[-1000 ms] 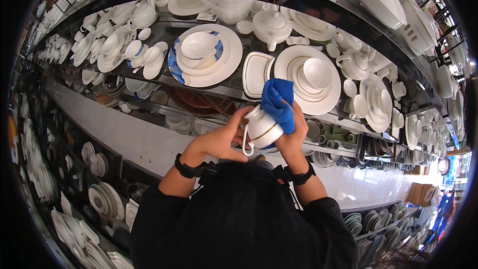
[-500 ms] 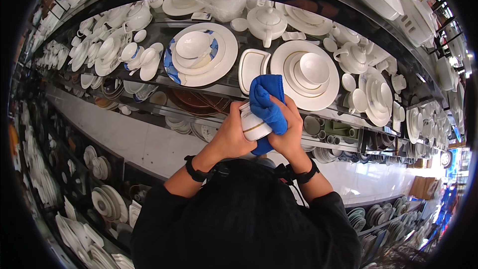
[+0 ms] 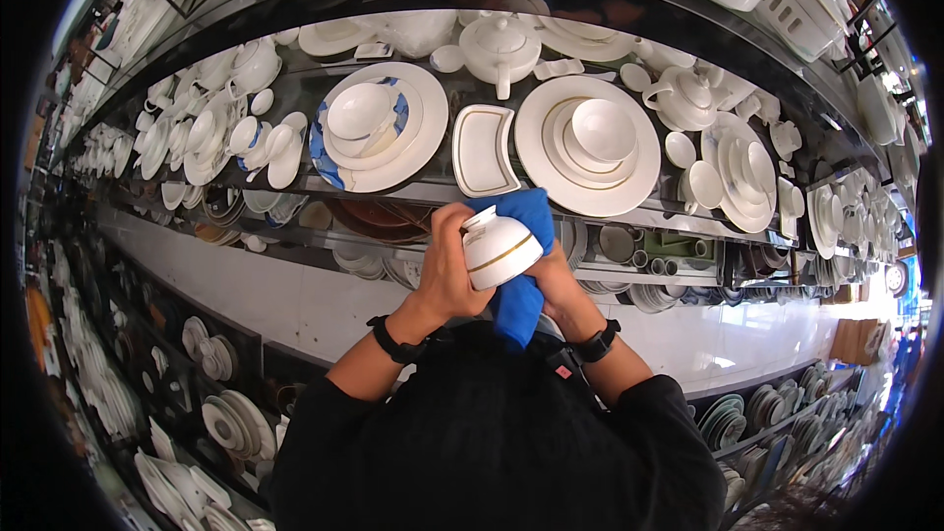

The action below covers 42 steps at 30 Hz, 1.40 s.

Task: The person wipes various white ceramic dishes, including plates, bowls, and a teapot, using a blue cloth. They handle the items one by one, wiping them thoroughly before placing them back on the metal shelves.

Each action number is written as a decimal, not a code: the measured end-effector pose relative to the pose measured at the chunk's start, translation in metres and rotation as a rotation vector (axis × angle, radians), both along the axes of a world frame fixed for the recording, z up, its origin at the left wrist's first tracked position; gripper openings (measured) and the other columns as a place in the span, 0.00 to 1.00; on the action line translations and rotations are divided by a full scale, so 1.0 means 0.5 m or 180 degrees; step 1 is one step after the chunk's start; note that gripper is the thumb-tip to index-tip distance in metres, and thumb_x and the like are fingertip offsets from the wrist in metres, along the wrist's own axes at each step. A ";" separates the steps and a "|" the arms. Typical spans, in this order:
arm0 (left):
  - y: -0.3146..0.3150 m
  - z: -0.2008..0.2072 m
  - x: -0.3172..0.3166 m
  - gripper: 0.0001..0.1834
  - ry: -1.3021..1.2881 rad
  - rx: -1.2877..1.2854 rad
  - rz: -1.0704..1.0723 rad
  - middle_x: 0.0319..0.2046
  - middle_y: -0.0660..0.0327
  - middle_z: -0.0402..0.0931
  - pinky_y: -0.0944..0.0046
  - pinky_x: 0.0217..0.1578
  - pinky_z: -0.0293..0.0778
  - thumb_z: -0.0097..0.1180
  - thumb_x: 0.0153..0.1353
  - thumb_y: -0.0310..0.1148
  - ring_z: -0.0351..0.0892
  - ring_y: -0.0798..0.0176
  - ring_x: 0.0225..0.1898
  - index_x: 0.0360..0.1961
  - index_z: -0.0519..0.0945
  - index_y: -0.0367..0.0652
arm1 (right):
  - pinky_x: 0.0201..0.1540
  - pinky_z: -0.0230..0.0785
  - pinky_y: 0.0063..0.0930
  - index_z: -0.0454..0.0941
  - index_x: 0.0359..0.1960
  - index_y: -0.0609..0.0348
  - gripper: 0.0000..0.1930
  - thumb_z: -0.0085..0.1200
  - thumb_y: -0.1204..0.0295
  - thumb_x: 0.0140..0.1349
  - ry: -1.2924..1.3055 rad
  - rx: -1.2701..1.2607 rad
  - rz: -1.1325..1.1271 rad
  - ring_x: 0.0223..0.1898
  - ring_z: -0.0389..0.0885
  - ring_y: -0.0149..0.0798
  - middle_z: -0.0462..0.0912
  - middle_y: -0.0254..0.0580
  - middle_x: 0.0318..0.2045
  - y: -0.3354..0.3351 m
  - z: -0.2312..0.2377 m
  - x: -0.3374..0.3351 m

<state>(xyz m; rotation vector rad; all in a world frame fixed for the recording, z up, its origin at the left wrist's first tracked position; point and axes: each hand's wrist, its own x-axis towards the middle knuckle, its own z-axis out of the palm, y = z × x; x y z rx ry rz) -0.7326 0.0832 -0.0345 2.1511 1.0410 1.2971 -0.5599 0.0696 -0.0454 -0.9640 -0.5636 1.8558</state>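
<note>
My left hand (image 3: 444, 270) is closed around a white bowl (image 3: 500, 254) with a gold band, tipped on its side so that its foot points up and left. Behind and beneath the bowl hangs a blue cloth (image 3: 518, 307), gripped in my right hand (image 3: 559, 283) and pressed against the bowl's right side. Part of the right hand's fingers is hidden by bowl and cloth. On the shelf just beyond my hands lies a curved white dish (image 3: 484, 152) with a gold line. To its right, a gold-rimmed plate (image 3: 629, 199) carries smaller plates and a white bowl (image 3: 604, 130).
A blue-patterned plate set (image 3: 421, 138) stands on the left of the shelf (image 3: 393, 189). Farther back is a white teapot (image 3: 500, 47), with another teapot (image 3: 681, 98) to the right. Lower shelves hold plates and cups. Pale floor (image 3: 295, 307) runs behind me, with more racks of dishes.
The bowl has turned, showing more of its outside and foot. My right hand and the cloth have dropped from over the bowl to behind and below it. The view has shifted slightly.
</note>
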 end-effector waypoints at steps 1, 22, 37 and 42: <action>0.001 -0.005 0.001 0.40 -0.0003 0.0035 -0.0004 0.49 0.39 0.62 0.50 0.49 0.68 0.61 0.42 0.28 0.68 0.39 0.47 0.56 0.57 0.28 | 0.51 0.75 0.35 0.70 0.57 0.65 0.26 0.59 0.82 0.54 0.0151 -0.0051 0.0035 0.47 0.81 0.41 0.80 0.44 0.49 -0.003 -0.009 0.002; 0.305 0.085 0.259 0.18 -0.0939 -0.2995 -0.0252 0.27 0.53 0.78 0.66 0.15 0.70 0.44 0.60 0.35 0.76 0.64 0.18 0.42 0.77 0.29 | 0.52 0.74 0.43 0.63 0.60 0.69 0.32 0.58 0.75 0.52 0.0877 0.0714 -0.0982 0.48 0.79 0.50 0.76 0.54 0.50 0.077 0.114 0.300; 0.399 0.024 0.340 0.17 0.0583 -0.2238 0.0144 0.30 0.48 0.81 0.60 0.25 0.77 0.49 0.55 0.27 0.82 0.58 0.22 0.44 0.77 0.29 | 0.46 0.78 0.39 0.68 0.56 0.70 0.26 0.56 0.76 0.54 0.0182 0.0731 -0.0971 0.41 0.83 0.46 0.80 0.52 0.44 0.167 0.062 0.359; 0.392 0.037 0.350 0.18 0.0823 -0.2109 0.0118 0.24 0.46 0.81 0.60 0.26 0.76 0.49 0.54 0.28 0.82 0.55 0.20 0.44 0.78 0.29 | 0.45 0.78 0.38 0.69 0.55 0.70 0.25 0.56 0.75 0.54 0.0060 0.0647 -0.1029 0.40 0.83 0.45 0.80 0.51 0.43 0.174 0.056 0.364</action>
